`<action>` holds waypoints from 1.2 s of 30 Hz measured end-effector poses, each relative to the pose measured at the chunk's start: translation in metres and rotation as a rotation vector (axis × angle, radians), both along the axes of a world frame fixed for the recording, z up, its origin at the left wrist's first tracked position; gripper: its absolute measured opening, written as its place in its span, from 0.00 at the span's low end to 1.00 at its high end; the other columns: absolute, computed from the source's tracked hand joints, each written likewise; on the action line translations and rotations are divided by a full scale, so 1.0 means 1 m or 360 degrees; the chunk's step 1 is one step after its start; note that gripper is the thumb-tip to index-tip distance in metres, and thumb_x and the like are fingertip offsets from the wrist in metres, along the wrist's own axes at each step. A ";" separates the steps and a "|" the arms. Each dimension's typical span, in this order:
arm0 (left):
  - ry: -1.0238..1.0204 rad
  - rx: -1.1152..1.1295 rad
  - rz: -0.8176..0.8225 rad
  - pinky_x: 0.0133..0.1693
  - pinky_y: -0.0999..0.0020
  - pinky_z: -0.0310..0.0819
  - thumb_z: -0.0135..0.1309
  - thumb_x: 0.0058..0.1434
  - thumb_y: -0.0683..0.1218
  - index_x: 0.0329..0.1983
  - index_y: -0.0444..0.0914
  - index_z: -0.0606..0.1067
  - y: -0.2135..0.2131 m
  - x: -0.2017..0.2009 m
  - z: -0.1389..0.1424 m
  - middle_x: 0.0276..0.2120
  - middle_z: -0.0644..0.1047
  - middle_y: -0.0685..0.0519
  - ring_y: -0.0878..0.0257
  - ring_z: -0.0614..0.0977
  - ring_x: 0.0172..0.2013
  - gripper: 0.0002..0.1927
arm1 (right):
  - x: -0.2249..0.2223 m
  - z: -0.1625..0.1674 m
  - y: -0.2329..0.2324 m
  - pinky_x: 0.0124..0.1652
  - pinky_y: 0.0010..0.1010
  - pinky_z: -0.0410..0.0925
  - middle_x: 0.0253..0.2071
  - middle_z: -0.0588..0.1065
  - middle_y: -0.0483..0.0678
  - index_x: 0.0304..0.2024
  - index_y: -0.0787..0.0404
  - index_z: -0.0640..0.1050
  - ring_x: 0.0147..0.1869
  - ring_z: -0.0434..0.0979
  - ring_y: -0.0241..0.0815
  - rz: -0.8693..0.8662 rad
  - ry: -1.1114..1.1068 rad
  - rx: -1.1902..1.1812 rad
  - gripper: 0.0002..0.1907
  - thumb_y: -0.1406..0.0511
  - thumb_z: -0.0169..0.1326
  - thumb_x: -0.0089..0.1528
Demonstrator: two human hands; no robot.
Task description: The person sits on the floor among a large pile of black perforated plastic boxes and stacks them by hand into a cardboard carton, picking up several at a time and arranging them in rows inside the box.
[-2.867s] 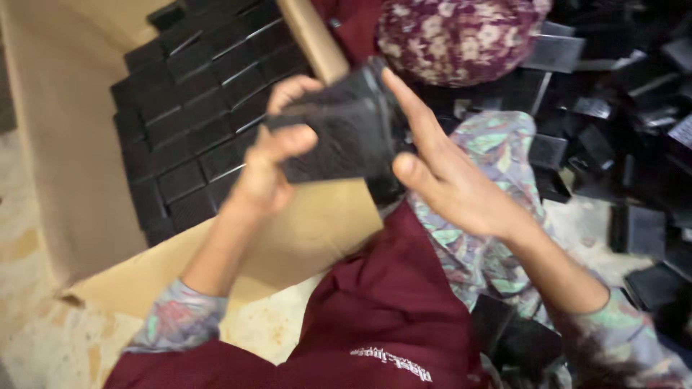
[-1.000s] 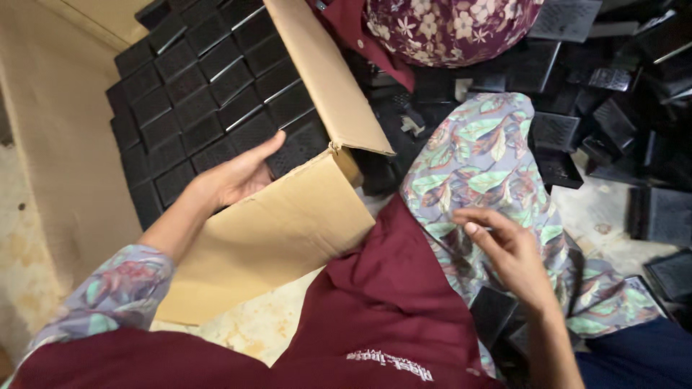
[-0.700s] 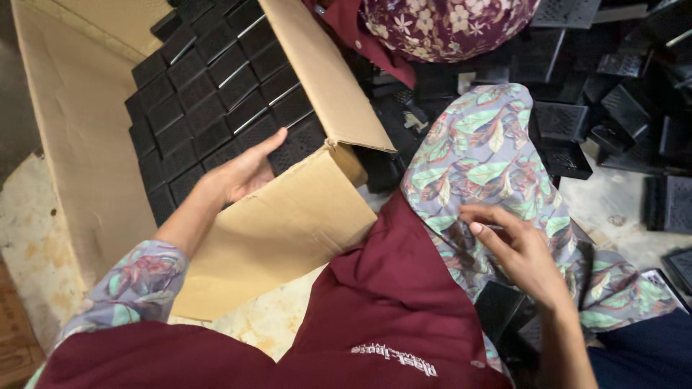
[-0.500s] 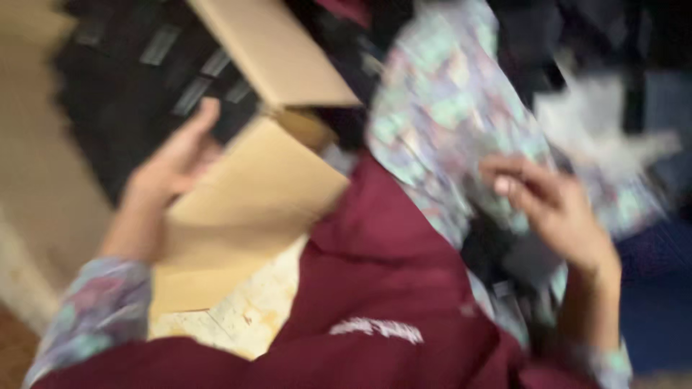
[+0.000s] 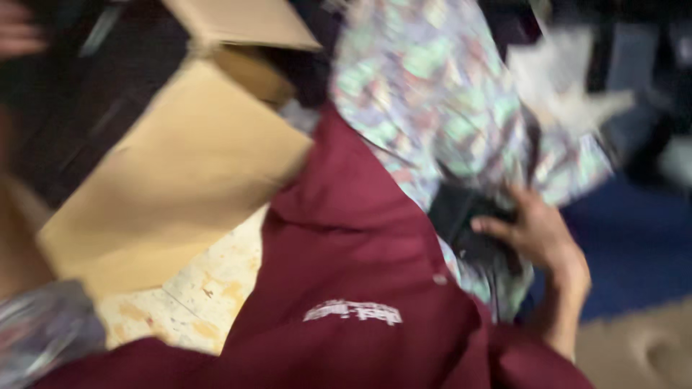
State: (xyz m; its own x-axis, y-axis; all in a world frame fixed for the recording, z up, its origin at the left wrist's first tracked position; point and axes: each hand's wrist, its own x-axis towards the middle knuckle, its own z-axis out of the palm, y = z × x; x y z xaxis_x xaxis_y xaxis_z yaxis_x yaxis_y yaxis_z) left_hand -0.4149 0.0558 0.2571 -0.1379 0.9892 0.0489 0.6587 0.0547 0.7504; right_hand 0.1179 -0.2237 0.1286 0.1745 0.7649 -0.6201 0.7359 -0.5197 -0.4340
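Cardboard box (image 5: 180, 166) at left, flaps open, dark rows of black items (image 5: 79, 108) inside, seems largely filled. Right hand (image 5: 537, 238) at right by patterned trouser leg (image 5: 432, 94), fingers curled on black case (image 5: 461, 220), not yet boxed. Left hand (image 5: 18, 29) far left, blurred; fingers cannot tell.

head camera, looking steeply down, close over lap (image 5: 360, 288), motion-blurred

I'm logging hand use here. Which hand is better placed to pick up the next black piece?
Probably the right hand: its fingers already touch a black piece beside the patterned knee. The left hand is barely visible, up by the cardboard box.
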 end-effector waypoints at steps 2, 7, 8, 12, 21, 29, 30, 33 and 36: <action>-0.0019 0.0245 -0.0197 0.32 0.70 0.83 0.48 0.66 0.46 0.48 0.36 0.77 -0.011 0.041 0.018 0.41 0.85 0.46 0.62 0.87 0.32 0.13 | 0.017 -0.012 0.000 0.42 0.44 0.73 0.47 0.83 0.58 0.63 0.56 0.76 0.48 0.84 0.50 -0.0245 0.0381 -0.0199 0.36 0.57 0.69 0.53; -0.0888 -0.0305 -0.1034 0.27 0.74 0.83 0.55 0.68 0.42 0.43 0.35 0.78 0.000 0.189 0.000 0.43 0.85 0.49 0.66 0.88 0.31 0.05 | 0.055 -0.010 0.054 0.44 0.32 0.73 0.47 0.80 0.47 0.58 0.61 0.77 0.46 0.80 0.39 -0.0171 0.0419 0.0513 0.33 0.71 0.68 0.49; -0.0829 -0.0320 -0.1287 0.32 0.69 0.86 0.55 0.63 0.48 0.46 0.37 0.79 -0.001 0.214 -0.010 0.38 0.85 0.45 0.63 0.88 0.34 0.13 | 0.058 0.001 0.064 0.46 0.32 0.73 0.47 0.80 0.49 0.57 0.63 0.78 0.46 0.79 0.40 -0.0227 0.0329 0.0648 0.31 0.73 0.67 0.50; -0.0506 -0.0272 -0.1544 0.47 0.63 0.78 0.61 0.57 0.67 0.55 0.41 0.75 -0.034 0.269 -0.063 0.43 0.83 0.46 0.58 0.86 0.43 0.32 | 0.029 0.050 0.097 0.55 0.24 0.70 0.47 0.74 0.48 0.50 0.66 0.70 0.52 0.74 0.33 -0.0249 0.0610 0.1415 0.17 0.73 0.65 0.65; -0.0265 0.0306 -0.0872 0.38 0.69 0.81 0.65 0.58 0.55 0.47 0.43 0.81 0.000 0.180 -0.051 0.33 0.85 0.53 0.65 0.87 0.34 0.17 | -0.080 0.048 0.150 0.43 0.29 0.76 0.47 0.73 0.46 0.55 0.63 0.71 0.49 0.75 0.34 -0.0337 0.1191 0.1303 0.18 0.72 0.59 0.63; -0.0197 0.0383 -0.0080 0.39 0.66 0.80 0.64 0.59 0.50 0.41 0.39 0.83 0.079 0.049 -0.079 0.32 0.86 0.50 0.62 0.87 0.34 0.11 | -0.037 -0.028 0.144 0.39 0.28 0.73 0.49 0.77 0.50 0.63 0.65 0.72 0.49 0.77 0.36 -0.0492 0.1112 0.1136 0.22 0.70 0.57 0.67; -0.0099 0.0367 -0.0071 0.40 0.66 0.79 0.63 0.60 0.50 0.41 0.40 0.83 0.081 0.045 -0.090 0.33 0.85 0.50 0.62 0.86 0.35 0.11 | -0.036 -0.034 0.141 0.38 0.28 0.73 0.50 0.77 0.50 0.64 0.64 0.72 0.49 0.77 0.37 -0.0461 0.1040 0.1150 0.23 0.70 0.57 0.66; 0.0019 0.0207 -0.0137 0.42 0.65 0.77 0.60 0.64 0.52 0.43 0.40 0.83 0.076 0.046 -0.119 0.35 0.85 0.49 0.62 0.86 0.37 0.12 | -0.033 -0.043 0.125 0.38 0.29 0.74 0.53 0.78 0.51 0.63 0.63 0.71 0.49 0.78 0.38 -0.0485 0.0804 0.1155 0.23 0.70 0.56 0.65; -0.0019 0.0104 -0.0233 0.44 0.65 0.76 0.57 0.66 0.52 0.46 0.39 0.82 0.072 0.047 -0.128 0.36 0.84 0.48 0.61 0.86 0.39 0.13 | -0.034 -0.042 0.113 0.39 0.29 0.75 0.52 0.77 0.52 0.62 0.63 0.72 0.49 0.79 0.39 -0.0546 0.0734 0.1142 0.22 0.70 0.57 0.66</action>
State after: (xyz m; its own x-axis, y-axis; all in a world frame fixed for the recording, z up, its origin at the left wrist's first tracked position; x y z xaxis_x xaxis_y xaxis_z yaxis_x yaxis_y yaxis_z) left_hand -0.3681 0.1277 0.1290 0.0065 0.9935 0.1133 0.6469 -0.0906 0.7572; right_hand 0.0840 -0.1102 0.0870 0.3164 0.9451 -0.0812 0.2649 -0.1702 -0.9491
